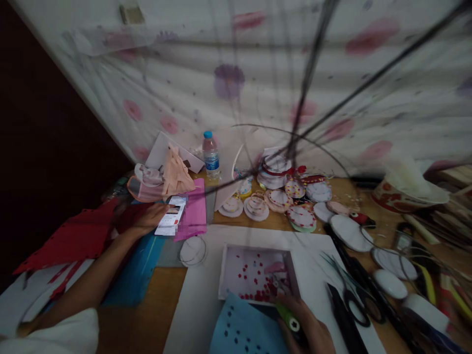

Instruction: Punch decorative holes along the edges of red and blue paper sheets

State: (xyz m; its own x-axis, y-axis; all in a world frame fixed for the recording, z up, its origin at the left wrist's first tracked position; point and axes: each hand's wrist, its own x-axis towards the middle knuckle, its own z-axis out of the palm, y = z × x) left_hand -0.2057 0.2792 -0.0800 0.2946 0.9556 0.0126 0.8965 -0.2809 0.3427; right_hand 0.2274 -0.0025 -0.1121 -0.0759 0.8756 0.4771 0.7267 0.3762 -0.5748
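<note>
My left hand (155, 217) reaches out to the left, fingers stretched onto the lit screen of a smartphone (171, 216). The phone lies partly over a pink sheet (195, 206). Low in the view, my right hand (313, 329) is wrapped round a green-and-black hole punch (289, 317), whose lower part is hidden by the fingers. Beside the punch is a light blue sheet (239, 324) with several small punched holes. Just beyond stands a shallow white box (222, 273) with small red cut-outs scattered inside.
A water bottle (211, 157) stands by the curtain. Several round card pieces and trimmed rings (256, 206) crowd the back. Scissors (354, 300) and a black cutter (344, 319) lie right of the box. A paper bowl (401, 194) sits far right. Dark cords cross the view.
</note>
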